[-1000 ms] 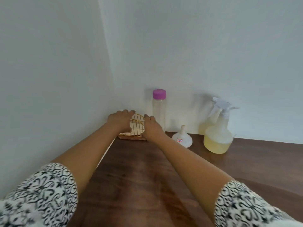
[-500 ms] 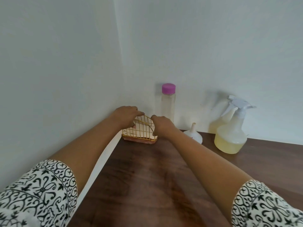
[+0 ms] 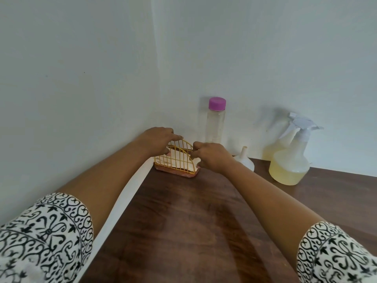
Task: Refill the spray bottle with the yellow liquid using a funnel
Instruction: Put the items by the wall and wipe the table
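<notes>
- Translucent plastic spray bottle (image 3: 289, 164) with a white trigger head stands upright at the back right of the dark wooden table (image 3: 183, 231). It is close to the wall, untouched, with pale yellow liquid in its lower part.
- Just to its left a white plastic funnel (image 3: 245, 161) sits mouth-down with its spout up. Further left stands a tall clear bottle with a purple cap (image 3: 216, 125).
- Both hands are in the corner, on a yellow wire holder (image 3: 173, 158) with a reddish base that holds white paper napkins (image 3: 179, 160).
- The left hand (image 3: 159, 137) has its fingers curled over the top of the wire arch.
- The right hand (image 3: 212, 158) has its fingers curled at the holder's right end. Whether they also pinch the paper cannot be told.
- The step looks like preparation: drawing out a napkin or shifting the holder before any pouring.
- To do it well, one hand should steady the base while the other draws a single sheet straight up, since the light frame could tip.
- The right elbow should stay clear of the funnel and the purple-capped bottle, both just beside it.
</notes>
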